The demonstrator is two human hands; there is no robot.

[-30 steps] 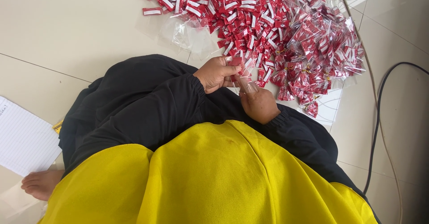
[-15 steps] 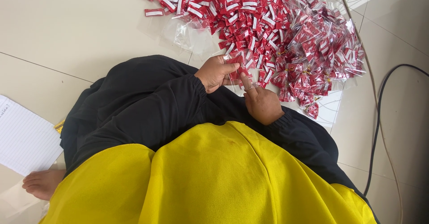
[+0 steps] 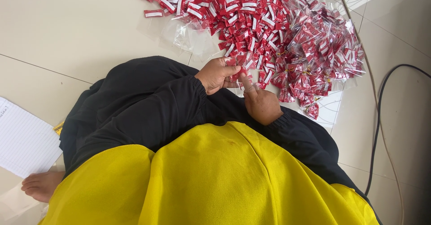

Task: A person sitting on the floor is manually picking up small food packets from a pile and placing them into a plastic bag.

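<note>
vs 0.5 s ago both hands barely moved, left hand (image 3: 218, 74) & right hand (image 3: 261, 103) fingers still pinched on red candies (image 3: 238, 71) at pile edge; filled bags (image 3: 321, 45) stacked right, big loose pile (image 3: 224, 9) left unbagged.

There is just one camera. It sits on the person's head and looks almost straight down at the lap and the floor. It is close, so the yellow cloth (image 3: 211, 180) fills the bottom of the picture. The left hand (image 3: 216, 74) and right hand (image 3: 261, 103) meet near the middle. Just past them, farther from the body, lies the pile of red and white sweets (image 3: 251, 18), probably cut off at the top edge. No second view shares this scene.
</note>
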